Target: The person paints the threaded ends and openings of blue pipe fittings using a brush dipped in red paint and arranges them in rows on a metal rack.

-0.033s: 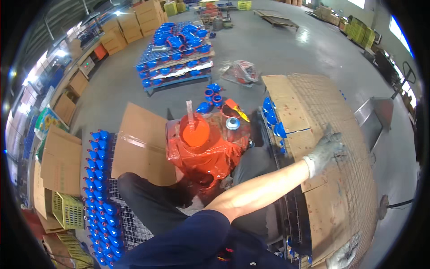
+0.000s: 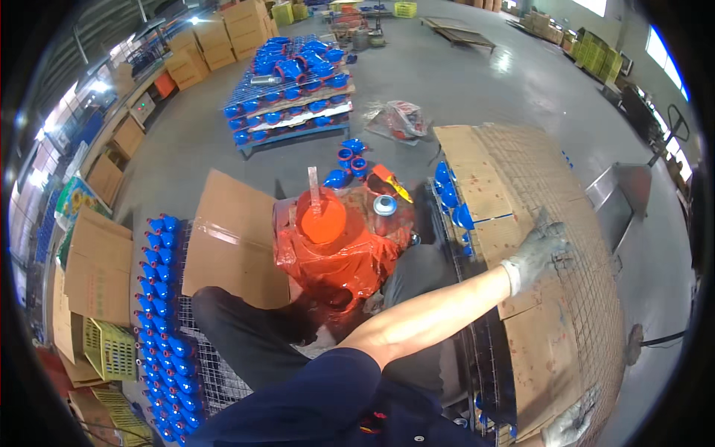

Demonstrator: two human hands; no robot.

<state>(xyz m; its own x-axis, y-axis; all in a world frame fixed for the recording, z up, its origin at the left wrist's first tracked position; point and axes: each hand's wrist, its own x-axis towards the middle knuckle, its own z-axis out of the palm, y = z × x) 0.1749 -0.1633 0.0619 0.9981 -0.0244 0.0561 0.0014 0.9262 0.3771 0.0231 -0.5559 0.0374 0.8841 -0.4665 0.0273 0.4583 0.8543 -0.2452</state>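
Observation:
My left arm reaches across to the right. Its gloved left hand [image 2: 538, 257] has its fingers curled at the wires of a wire mesh panel [image 2: 588, 305]. Near the lower right edge, my right hand [image 2: 570, 426], also in a pale grey glove, grips the same mesh closer to me. Under the mesh lie flat cardboard sheets [image 2: 540, 350] with reddish marks. Blue rounded parts [image 2: 449, 195] show below the cardboard along the stack's left side. Between my knees stands a red-coated container [image 2: 324, 223] of orange-red paint, with a flat stick [image 2: 314, 190] upright in it.
A brush with a yellow handle [image 2: 402, 191] and a can [image 2: 385, 205] lie beyond the paint. Rows of blue parts [image 2: 167, 320] stand on a rack at left, beside an open cardboard flap [image 2: 223, 246]. A loaded rack [image 2: 290, 97] stands ahead; a metal cart [image 2: 622, 194] is at right.

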